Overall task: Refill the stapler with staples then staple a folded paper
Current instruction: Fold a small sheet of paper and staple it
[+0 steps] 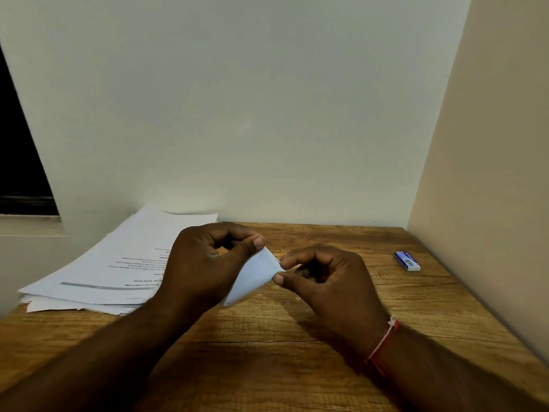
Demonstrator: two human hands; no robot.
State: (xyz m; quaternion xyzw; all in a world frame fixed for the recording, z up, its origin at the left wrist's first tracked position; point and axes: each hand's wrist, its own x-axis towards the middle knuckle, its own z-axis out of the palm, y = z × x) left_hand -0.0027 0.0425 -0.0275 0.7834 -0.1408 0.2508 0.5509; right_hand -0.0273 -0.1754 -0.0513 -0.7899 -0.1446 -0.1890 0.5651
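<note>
paper (255,276), a small folded piece, is held just above the table (267,367) at mid-front, between both hands. left hand (202,263) pinches its top corner, thumb against curled fingers. right hand (326,281) clamps thumb and forefinger on the right corner. light, floppy, creases easily; probably best held near the fold so the layers stay lined up for stapling. back left lies a stack of printed sheets (118,263), back right a small blue staple box (407,261), well apart from the hands. nothing lies between right hand and box. stapler not in view.
</note>
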